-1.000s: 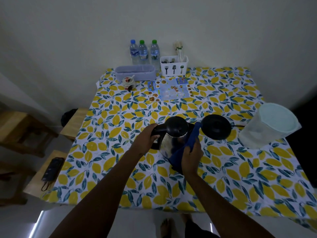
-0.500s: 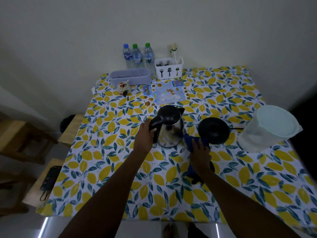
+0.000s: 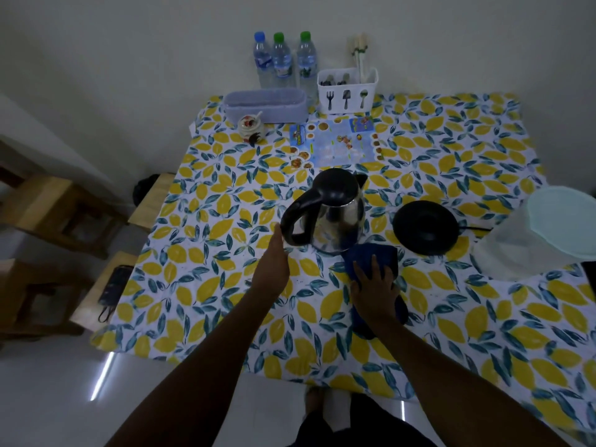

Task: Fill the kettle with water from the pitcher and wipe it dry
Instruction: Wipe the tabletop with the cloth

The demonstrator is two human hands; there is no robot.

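Observation:
The steel kettle (image 3: pixel 338 221) with a black lid and handle stands upright on the lemon-print tablecloth (image 3: pixel 209 240), left of its round black base (image 3: pixel 425 227). My left hand (image 3: pixel 272 266) is just below the handle, fingertips at its outer side, not wrapped around it. My right hand (image 3: pixel 374 285) presses flat on a dark blue cloth (image 3: pixel 371 253) that lies on the table right in front of the kettle. The translucent pitcher (image 3: pixel 532 240) with a pale lid stands at the right edge.
Three water bottles (image 3: pixel 282 59), a white cutlery holder (image 3: pixel 346 91), a lilac basket (image 3: pixel 266 106), a small jar (image 3: pixel 248 125) and a printed leaflet (image 3: pixel 335 141) sit at the far side. Wooden stools (image 3: pixel 48 208) stand left of the table, one with a dark device (image 3: pixel 113 285).
My left hand has let go of the kettle handle and drawn back slightly. The kettle went from tilted to upright earlier. My right hand stays on the cloth on the table.

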